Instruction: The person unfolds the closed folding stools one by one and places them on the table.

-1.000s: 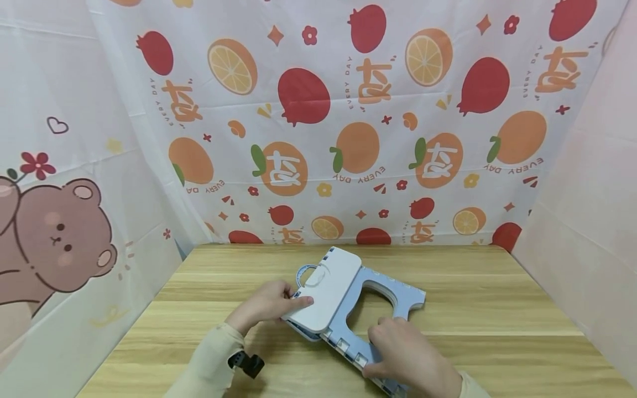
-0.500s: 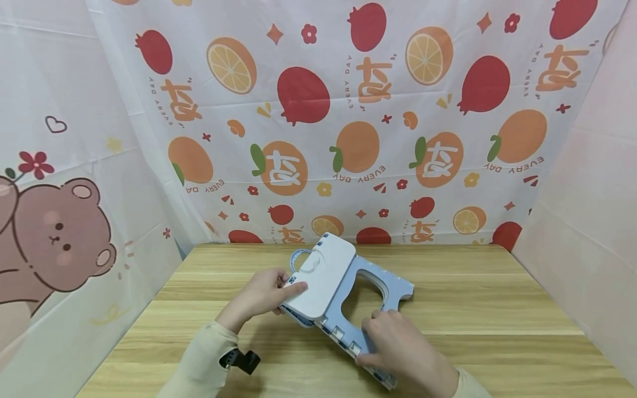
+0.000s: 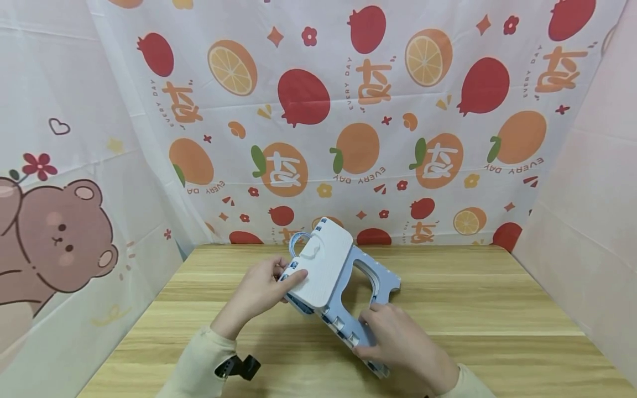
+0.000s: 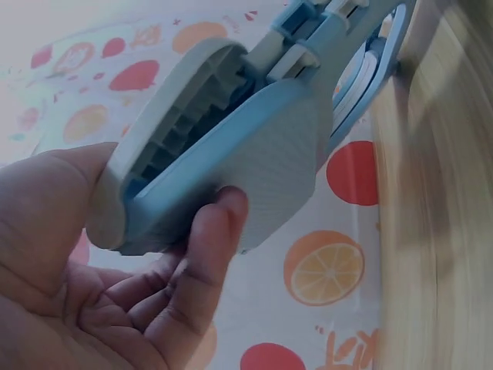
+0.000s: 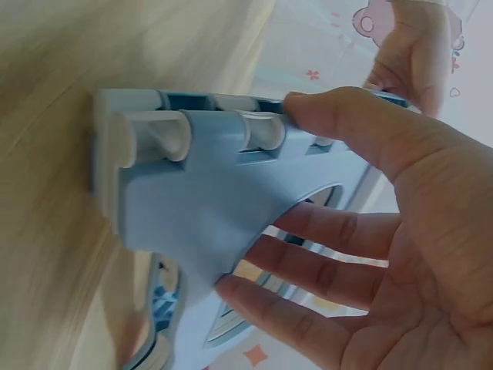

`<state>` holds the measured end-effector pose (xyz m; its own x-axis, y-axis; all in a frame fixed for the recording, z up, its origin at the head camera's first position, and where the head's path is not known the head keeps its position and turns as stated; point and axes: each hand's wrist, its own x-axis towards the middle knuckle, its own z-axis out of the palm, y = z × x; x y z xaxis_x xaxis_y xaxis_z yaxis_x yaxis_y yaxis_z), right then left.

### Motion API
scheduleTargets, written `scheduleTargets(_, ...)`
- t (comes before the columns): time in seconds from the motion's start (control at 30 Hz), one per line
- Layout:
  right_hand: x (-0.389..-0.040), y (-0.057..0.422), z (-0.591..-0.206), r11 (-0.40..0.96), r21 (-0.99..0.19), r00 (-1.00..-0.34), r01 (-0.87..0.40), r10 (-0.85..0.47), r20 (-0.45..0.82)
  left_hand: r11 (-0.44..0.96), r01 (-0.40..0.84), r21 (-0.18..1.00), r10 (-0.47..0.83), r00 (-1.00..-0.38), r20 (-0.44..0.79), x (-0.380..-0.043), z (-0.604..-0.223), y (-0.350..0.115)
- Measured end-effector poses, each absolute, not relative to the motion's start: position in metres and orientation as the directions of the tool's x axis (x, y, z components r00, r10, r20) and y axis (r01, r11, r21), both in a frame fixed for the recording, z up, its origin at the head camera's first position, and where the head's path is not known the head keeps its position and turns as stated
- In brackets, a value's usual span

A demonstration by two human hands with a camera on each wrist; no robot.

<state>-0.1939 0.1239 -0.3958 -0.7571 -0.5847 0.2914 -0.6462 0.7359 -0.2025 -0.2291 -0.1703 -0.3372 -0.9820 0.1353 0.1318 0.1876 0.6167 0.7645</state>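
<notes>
Above table [image 4: 439, 231], left wrist view alone shows stool underside [image 4: 269, 166]

Pale-blue folding stool [image 3: 336, 301], folded slim, with a white top panel [image 3: 325, 260] against one side, a blue loop handle [image 3: 292, 244] at the upper left and arched legs [image 3: 385, 278] toward the right, tilted over the wooden counter [image 3: 497, 309].

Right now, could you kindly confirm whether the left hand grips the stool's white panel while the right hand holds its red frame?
Not quite: the frame in the right hand is blue, not red, as the head view shows; the rest is right.
</notes>
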Motion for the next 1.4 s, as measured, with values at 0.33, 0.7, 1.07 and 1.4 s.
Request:
scheduleTargets(0.33,-0.202,0.125,-0.399,0.7,-0.289,-0.755,-0.653,-0.576,0.313,0.663,0.255,0.704,0.089,-0.96,0.264,-0.221,-0.328,-0.165)
scheduleTargets(0.7,-0.208,0.125,-0.403,0.672,-0.406,-0.784,-0.62,-0.543,0.301,0.509,0.407,0.759,0.146,-0.909,0.389,-0.21,-0.326,-0.155)
scheduleTargets(1.07,-0.214,0.125,-0.406,0.618,-0.518,-0.799,-0.592,-0.533,0.278,0.431,0.503,0.749,0.192,-0.862,0.468,-0.204,-0.328,-0.146)
scheduleTargets(1.4,-0.22,0.127,-0.41,0.539,-0.637,-0.809,-0.551,-0.532,0.25,0.366,0.574,0.732,0.255,-0.819,0.515,-0.201,-0.332,-0.14)
